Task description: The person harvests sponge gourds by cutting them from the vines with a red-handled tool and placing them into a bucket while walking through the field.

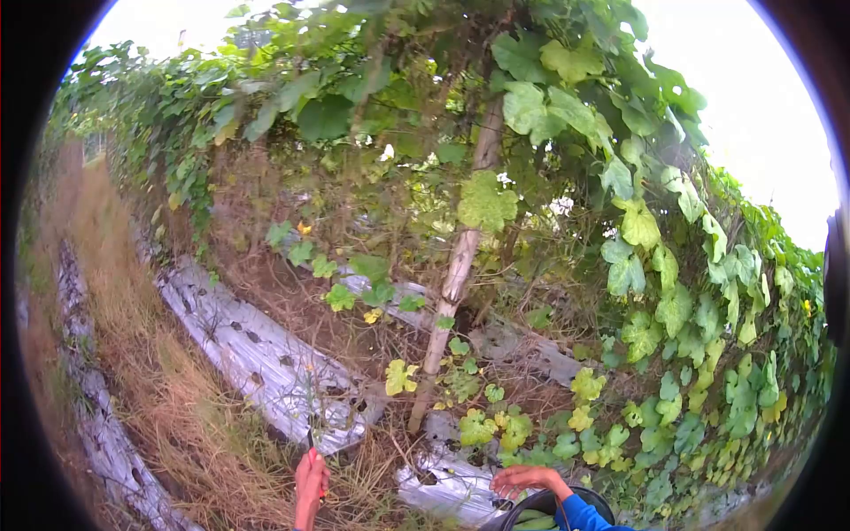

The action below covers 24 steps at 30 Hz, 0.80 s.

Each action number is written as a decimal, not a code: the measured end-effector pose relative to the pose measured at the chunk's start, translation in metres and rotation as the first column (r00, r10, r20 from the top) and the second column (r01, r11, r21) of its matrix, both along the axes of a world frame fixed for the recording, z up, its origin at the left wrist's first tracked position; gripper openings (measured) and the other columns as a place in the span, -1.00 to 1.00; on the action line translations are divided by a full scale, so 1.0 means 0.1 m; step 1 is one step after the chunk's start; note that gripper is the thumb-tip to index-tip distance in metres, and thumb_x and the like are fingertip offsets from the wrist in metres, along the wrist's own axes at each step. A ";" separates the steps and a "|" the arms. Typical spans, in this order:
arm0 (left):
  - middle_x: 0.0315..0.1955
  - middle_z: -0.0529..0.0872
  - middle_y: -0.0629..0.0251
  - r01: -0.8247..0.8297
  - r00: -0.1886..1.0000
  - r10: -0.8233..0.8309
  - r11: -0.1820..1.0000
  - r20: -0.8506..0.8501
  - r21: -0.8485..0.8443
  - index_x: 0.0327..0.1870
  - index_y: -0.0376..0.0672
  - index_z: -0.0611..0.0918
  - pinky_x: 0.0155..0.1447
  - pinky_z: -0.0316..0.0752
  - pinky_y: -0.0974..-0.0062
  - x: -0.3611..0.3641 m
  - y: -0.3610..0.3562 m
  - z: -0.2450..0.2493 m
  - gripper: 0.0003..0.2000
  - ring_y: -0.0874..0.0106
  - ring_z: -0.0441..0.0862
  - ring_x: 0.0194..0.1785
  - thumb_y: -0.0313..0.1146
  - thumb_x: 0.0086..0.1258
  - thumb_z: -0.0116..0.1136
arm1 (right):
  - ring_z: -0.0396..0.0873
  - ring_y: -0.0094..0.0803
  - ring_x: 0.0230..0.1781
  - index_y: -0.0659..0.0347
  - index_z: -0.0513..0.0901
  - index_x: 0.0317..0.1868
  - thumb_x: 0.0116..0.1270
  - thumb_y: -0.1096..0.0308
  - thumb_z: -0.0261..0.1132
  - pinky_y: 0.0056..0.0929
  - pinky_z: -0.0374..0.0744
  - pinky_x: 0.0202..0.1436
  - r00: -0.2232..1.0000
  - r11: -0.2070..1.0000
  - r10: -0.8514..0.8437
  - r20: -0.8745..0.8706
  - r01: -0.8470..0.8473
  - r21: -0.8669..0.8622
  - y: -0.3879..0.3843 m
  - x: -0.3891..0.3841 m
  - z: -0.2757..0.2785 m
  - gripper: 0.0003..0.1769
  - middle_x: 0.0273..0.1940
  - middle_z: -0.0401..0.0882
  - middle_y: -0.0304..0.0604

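My left hand [309,480] is closed around a small red-handled cutting tool [311,440]. Its narrow dark blade points up; whether it is a knife or snips I cannot make out. At the lower right, my right hand [524,479] reaches out of a blue sleeve [584,513], its fingers stretched to the left and nothing visible in them. Just below that hand is a black bucket [605,503], partly cut off by the frame and covered by the sleeve. Long green vegetables [534,520] lie inside it.
A wooden post [460,257] leans in front of me, carrying a wall of leafy vines [655,257]. Silvery plastic mulch [257,345] with holes covers the beds. Dry grass [150,354] fills the path at left. Yellowing leaves [478,428] grow low near my right hand.
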<state>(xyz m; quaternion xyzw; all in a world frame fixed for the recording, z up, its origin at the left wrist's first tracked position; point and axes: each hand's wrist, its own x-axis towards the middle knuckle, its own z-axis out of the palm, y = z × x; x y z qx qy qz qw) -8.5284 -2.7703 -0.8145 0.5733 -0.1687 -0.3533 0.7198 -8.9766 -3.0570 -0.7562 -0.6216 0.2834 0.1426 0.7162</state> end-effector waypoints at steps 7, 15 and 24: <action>-0.72 0.40 0.51 0.028 0.922 -0.006 0.998 0.388 -0.050 -0.53 -0.13 0.47 -0.54 0.20 0.55 0.12 -1.81 0.59 -0.64 0.65 0.33 -0.62 -0.10 0.43 0.11 | 0.53 -0.45 0.07 0.14 0.49 0.27 0.39 -0.02 0.24 -0.41 0.58 0.09 0.992 0.974 -0.111 -0.067 0.095 -0.206 -0.66 -0.56 -0.21 -0.43 0.12 0.56 -0.25; -0.73 0.35 0.27 0.058 0.629 0.118 0.979 0.769 -0.197 -0.58 -0.27 0.43 -0.48 0.19 0.35 0.17 -3.67 2.19 -0.61 0.49 0.27 -0.59 -0.15 0.34 0.14 | 0.56 -0.50 0.00 0.19 0.54 0.17 0.49 0.16 0.18 -0.47 0.56 0.06 0.994 0.878 -0.108 -0.019 0.086 -0.471 -1.00 -0.48 1.01 -0.63 0.00 0.62 -0.27; -0.64 0.48 0.03 -0.057 0.551 0.375 0.908 0.746 -0.414 -0.46 -0.28 0.49 -0.36 0.34 0.24 0.53 -5.18 3.71 -0.64 0.27 0.45 -0.52 -0.10 0.32 0.07 | 0.64 -0.36 -0.13 0.16 0.71 -0.15 0.35 0.28 0.30 -0.35 0.62 -0.05 0.896 0.226 0.378 0.234 0.155 -0.962 -1.39 0.46 3.80 -0.83 -0.20 0.66 -0.21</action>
